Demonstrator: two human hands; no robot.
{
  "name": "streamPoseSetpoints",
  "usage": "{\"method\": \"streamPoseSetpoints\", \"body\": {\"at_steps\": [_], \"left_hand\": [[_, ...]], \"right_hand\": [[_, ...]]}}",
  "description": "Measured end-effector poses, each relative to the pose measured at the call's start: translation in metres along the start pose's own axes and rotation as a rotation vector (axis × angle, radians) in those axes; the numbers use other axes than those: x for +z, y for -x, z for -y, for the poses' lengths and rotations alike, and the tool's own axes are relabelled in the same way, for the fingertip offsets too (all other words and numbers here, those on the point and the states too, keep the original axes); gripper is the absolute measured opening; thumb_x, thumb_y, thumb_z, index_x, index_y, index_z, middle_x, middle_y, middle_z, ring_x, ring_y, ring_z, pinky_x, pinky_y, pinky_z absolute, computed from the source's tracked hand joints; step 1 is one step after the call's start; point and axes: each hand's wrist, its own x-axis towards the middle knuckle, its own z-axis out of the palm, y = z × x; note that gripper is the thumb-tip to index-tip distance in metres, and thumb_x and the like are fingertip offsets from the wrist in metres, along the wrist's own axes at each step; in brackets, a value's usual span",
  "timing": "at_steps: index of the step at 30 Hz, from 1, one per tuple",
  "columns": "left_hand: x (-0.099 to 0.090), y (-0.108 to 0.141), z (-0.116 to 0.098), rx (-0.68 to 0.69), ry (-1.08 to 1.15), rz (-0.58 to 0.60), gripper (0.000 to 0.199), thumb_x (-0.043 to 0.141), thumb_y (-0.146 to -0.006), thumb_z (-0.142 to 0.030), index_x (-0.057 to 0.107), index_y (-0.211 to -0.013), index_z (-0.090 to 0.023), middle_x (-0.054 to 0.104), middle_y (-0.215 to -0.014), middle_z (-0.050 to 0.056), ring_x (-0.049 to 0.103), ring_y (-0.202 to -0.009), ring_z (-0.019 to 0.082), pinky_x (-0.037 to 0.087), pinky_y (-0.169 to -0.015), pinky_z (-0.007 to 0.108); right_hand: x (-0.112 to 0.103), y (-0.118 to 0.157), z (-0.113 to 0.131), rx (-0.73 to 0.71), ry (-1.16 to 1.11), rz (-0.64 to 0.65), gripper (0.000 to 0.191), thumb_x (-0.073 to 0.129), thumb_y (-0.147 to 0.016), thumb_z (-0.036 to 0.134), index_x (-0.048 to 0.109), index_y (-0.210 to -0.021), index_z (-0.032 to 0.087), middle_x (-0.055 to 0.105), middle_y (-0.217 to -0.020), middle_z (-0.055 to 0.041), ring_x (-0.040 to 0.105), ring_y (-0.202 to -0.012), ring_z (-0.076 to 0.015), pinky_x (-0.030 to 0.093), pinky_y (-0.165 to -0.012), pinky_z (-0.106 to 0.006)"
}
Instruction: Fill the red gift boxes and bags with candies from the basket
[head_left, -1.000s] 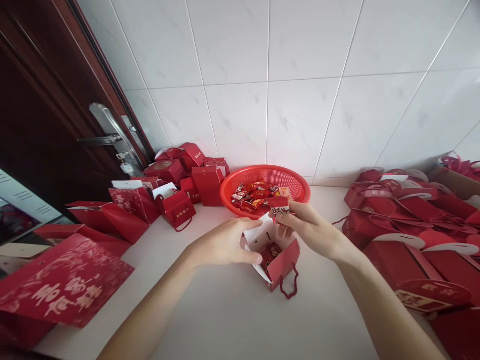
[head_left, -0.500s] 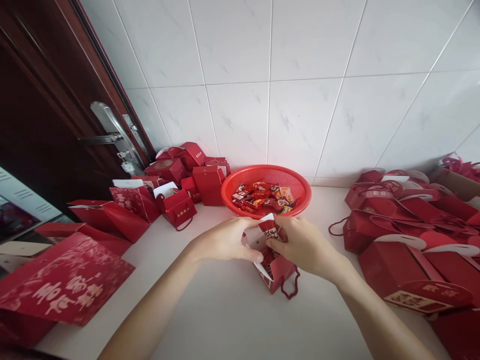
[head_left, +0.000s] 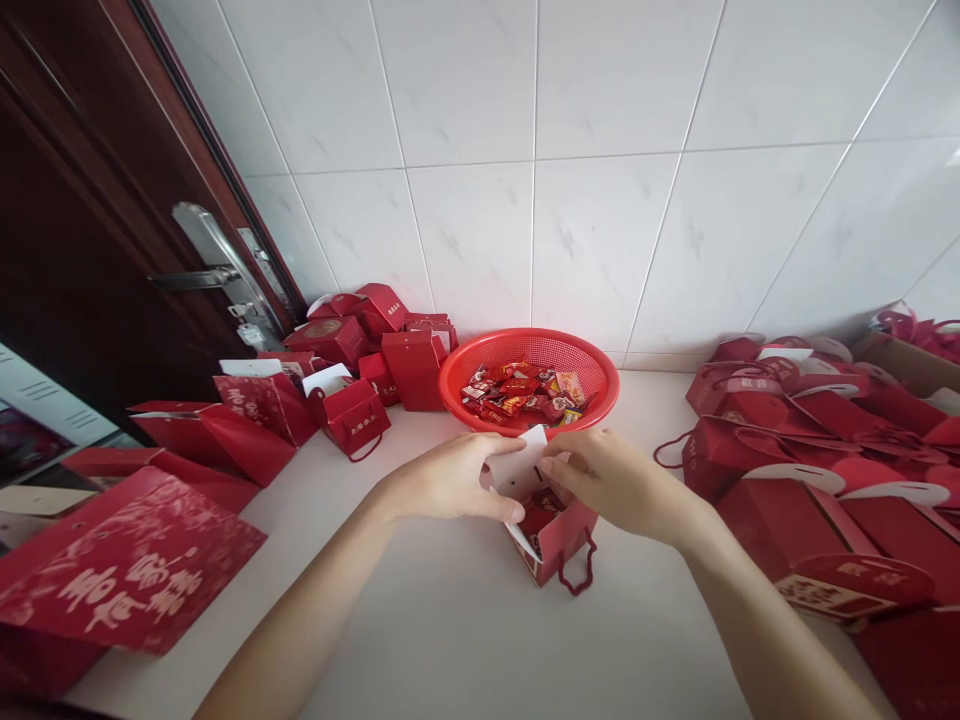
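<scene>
A small red gift box [head_left: 564, 540] with a twisted red cord handle stands on the white tabletop, its top open and a white inner flap [head_left: 523, 468] raised at the back. My left hand [head_left: 465, 480] grips the box's left side, thumb over the near rim. Inside lie red candy packets [head_left: 541, 508], partly hidden by the walls. Over the right rim, my right hand [head_left: 611, 480] has its fingers loosely bent and apart beside the flap, with no packet visible in them. Just behind the box is a red plastic basket [head_left: 604, 400] holding wrapped candies [head_left: 517, 392].
Red gift boxes and bags [head_left: 135, 560] line the left side, near a dark door with a metal handle [head_left: 202, 278]. Many more red boxes [head_left: 810, 530] crowd the right side. A tiled wall [head_left: 600, 240] rises behind the basket.
The red candy packet that my right hand held above the box has left its fingers, and red packets lie in the box. My left hand stays on the box.
</scene>
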Motion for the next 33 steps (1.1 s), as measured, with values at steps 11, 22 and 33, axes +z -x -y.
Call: {"method": "streamPoseSetpoints", "body": {"at_steps": [11, 22, 33], "left_hand": [[0.0, 0.002, -0.002, 0.064, -0.034, -0.017, 0.089, 0.08, -0.071, -0.047, 0.047, -0.152, -0.027, 0.048, -0.156, 0.008, 0.068, -0.111, 0.033, 0.055, -0.083, 0.035], [-0.001, 0.009, -0.005, 0.128, -0.159, -0.05, 0.047, 0.073, -0.076, -0.052, 0.07, -0.114, -0.025, 0.073, -0.108, 0.003, 0.068, -0.099, 0.028, 0.046, -0.072, 0.027], [0.006, 0.011, -0.011, 0.21, -0.274, -0.122, 0.03, 0.066, -0.083, -0.046, 0.07, -0.104, -0.024, 0.065, -0.098, 0.002, 0.061, -0.091, 0.022, 0.042, -0.074, 0.029]], "right_hand": [[-0.034, 0.012, -0.009, -0.024, -0.198, -0.07, 0.018, 0.057, -0.092, 0.03, 0.073, -0.091, 0.022, 0.072, -0.077, -0.0002, 0.059, -0.067, -0.0142, 0.044, -0.063, -0.025], [-0.027, 0.012, -0.016, 0.06, 0.11, 0.075, 0.021, 0.053, -0.091, 0.031, 0.072, -0.098, 0.023, 0.073, -0.084, -0.0031, 0.064, -0.078, -0.0207, 0.042, -0.067, -0.03], [-0.015, 0.004, -0.008, 0.217, 0.263, 0.016, 0.01, 0.062, -0.088, 0.03, 0.06, -0.083, 0.021, 0.071, -0.084, -0.0027, 0.062, -0.086, -0.0217, 0.034, -0.063, -0.028]]}}
